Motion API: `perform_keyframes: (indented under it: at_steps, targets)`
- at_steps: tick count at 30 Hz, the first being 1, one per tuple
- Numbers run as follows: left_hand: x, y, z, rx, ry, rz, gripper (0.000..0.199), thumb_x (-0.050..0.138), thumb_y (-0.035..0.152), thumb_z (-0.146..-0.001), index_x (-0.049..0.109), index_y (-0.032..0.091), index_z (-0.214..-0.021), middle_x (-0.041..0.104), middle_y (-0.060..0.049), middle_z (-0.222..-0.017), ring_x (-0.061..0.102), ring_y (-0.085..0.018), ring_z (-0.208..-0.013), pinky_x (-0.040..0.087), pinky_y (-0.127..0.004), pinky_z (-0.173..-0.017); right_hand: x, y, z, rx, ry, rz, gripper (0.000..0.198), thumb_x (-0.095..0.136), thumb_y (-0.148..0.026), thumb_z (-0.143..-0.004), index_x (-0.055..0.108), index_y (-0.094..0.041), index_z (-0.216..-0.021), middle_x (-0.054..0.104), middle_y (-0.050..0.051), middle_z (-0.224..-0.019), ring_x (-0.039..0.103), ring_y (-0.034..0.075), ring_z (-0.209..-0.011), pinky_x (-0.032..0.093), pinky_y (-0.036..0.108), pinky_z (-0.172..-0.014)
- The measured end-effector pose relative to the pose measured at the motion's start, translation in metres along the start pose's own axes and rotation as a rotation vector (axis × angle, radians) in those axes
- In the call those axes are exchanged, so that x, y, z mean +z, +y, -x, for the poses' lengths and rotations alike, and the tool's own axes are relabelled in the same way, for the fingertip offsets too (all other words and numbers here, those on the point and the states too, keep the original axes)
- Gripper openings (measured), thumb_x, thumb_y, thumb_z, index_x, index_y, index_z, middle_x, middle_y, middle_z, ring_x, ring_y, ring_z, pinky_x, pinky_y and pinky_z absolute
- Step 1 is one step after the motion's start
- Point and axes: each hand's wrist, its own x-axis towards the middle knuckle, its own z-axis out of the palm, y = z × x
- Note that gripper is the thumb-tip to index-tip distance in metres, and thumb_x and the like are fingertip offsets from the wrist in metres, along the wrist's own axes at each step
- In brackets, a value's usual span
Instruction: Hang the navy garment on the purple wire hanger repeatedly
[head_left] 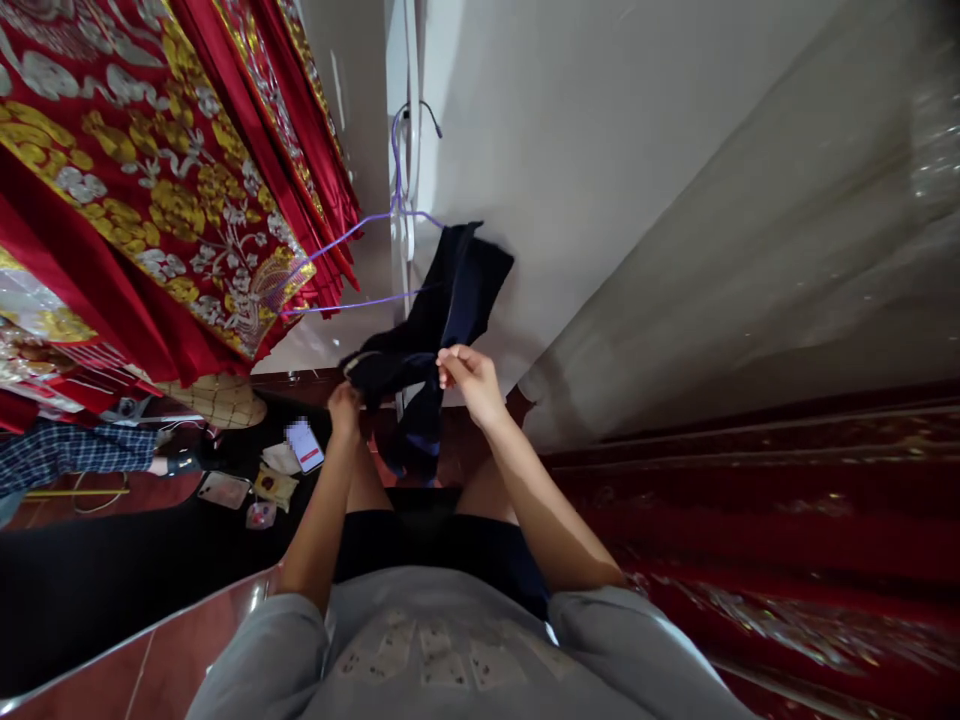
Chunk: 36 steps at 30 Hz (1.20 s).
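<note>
Head view: dark navy garment (469,285) hangs on R side of purple hanger (397,200), prob. hooked on white rail (411,60) for support. Below hanger, R hand (469,380) pinches garment, L hand (345,408) grips its edge, prob. to spread cloth.

A lit phone (304,446) lies near a yellowish packet (276,487).

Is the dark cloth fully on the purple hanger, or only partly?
Only partly: the dark cloth covers one end of the purple hanger, whose other end shows bare.
</note>
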Motion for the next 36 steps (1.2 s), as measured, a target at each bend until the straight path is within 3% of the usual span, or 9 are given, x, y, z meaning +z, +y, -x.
perform_keyframes:
  at_steps: [6,9,13,15,19,22,26,31,36]
  targets:
    - [0.049,0.027,0.017,0.078,0.022,0.058,0.027,0.064,0.048,-0.093,0.063,0.02,-0.091,0.063,-0.001,-0.084,0.063,-0.013,-0.079,0.052,-0.028,-0.082,-0.015,0.033,0.009,0.067,-0.14,0.472,0.017,0.067,-0.03,-0.081,0.067,-0.019,-0.093,0.073,0.007,-0.092,0.068,0.022,-0.089,0.052,0.038,-0.089]
    - [0.079,0.066,0.021,0.261,-0.179,-0.166,0.032,0.061,0.051,-0.095,0.067,0.02,-0.095,0.068,-0.004,-0.094,0.064,-0.017,-0.09,0.052,-0.03,-0.09,-0.001,0.021,0.014,-0.06,-0.344,0.357,0.053,0.076,-0.029,-0.071,0.063,-0.018,-0.121,0.068,0.012,-0.125,0.064,0.028,-0.116,0.05,0.043,-0.104]
    - [0.098,0.095,0.026,0.585,-0.235,-0.441,0.039,0.048,0.055,-0.101,0.065,0.021,-0.098,0.064,-0.011,-0.118,0.06,-0.025,-0.12,0.045,-0.04,-0.11,0.02,-0.013,0.011,-0.215,-0.32,0.203,0.031,0.061,-0.033,-0.085,0.066,-0.017,-0.111,0.071,0.009,-0.109,0.066,0.027,-0.107,0.052,0.043,-0.1]
    - [0.092,0.097,0.023,0.612,-0.27,-0.473,0.04,0.044,0.057,-0.102,0.061,0.023,-0.116,0.058,-0.013,-0.134,0.052,-0.026,-0.135,0.039,-0.041,-0.118,0.02,-0.033,0.001,-0.258,-0.305,0.241,0.024,0.052,-0.031,-0.089,0.069,-0.016,-0.098,0.071,0.006,-0.094,0.067,0.024,-0.093,0.055,0.041,-0.092]
    - [0.058,0.091,0.02,0.352,-0.579,-0.6,0.055,0.043,0.057,-0.103,0.042,0.021,-0.145,0.06,-0.014,-0.14,0.056,-0.026,-0.134,0.042,-0.043,-0.117,0.003,-0.066,-0.041,-0.445,-0.29,0.338,0.024,0.053,-0.025,-0.084,0.071,-0.019,-0.098,0.073,0.005,-0.097,0.068,0.023,-0.095,0.054,0.039,-0.094]
    - [0.032,0.094,0.024,0.236,-0.725,-0.809,0.049,0.049,0.054,-0.101,0.056,0.016,-0.132,0.07,-0.012,-0.124,0.066,-0.029,-0.117,0.049,-0.044,-0.108,-0.002,-0.068,-0.085,-0.487,-0.051,0.31,0.032,0.053,-0.024,-0.082,0.069,-0.021,-0.11,0.071,0.008,-0.118,0.064,0.024,-0.115,0.048,0.041,-0.108]
    - [0.008,0.113,0.022,0.261,-0.734,-1.05,0.038,0.044,0.046,-0.104,0.066,0.015,-0.1,0.073,-0.008,-0.094,0.07,-0.023,-0.087,0.054,-0.035,-0.086,0.004,-0.034,-0.125,-0.185,-0.053,0.275,0.023,0.05,-0.034,-0.089,0.066,-0.02,-0.098,0.072,0.01,-0.107,0.065,0.026,-0.11,0.049,0.042,-0.106]
    - [-0.025,0.127,0.005,0.209,-0.629,-1.55,0.025,0.049,0.028,-0.1,0.069,0.016,-0.107,0.076,-0.013,-0.103,0.072,-0.027,-0.099,0.053,-0.035,-0.09,-0.004,-0.011,-0.12,-0.103,0.036,0.388,0.021,0.057,-0.036,-0.079,0.051,-0.021,-0.065,0.056,0.003,-0.066,0.056,0.021,-0.073,0.053,0.035,-0.076]
    - [-0.053,0.116,-0.005,0.012,-0.838,-1.54,0.028,0.054,0.014,-0.088,0.074,0.018,-0.106,0.078,-0.009,-0.113,0.072,-0.024,-0.108,0.053,-0.031,-0.097,-0.047,-0.034,-0.092,-0.237,0.135,0.581,0.019,0.058,-0.033,-0.07,0.05,-0.02,-0.059,0.042,-0.001,-0.056,0.043,0.015,-0.06,0.04,0.03,-0.061]
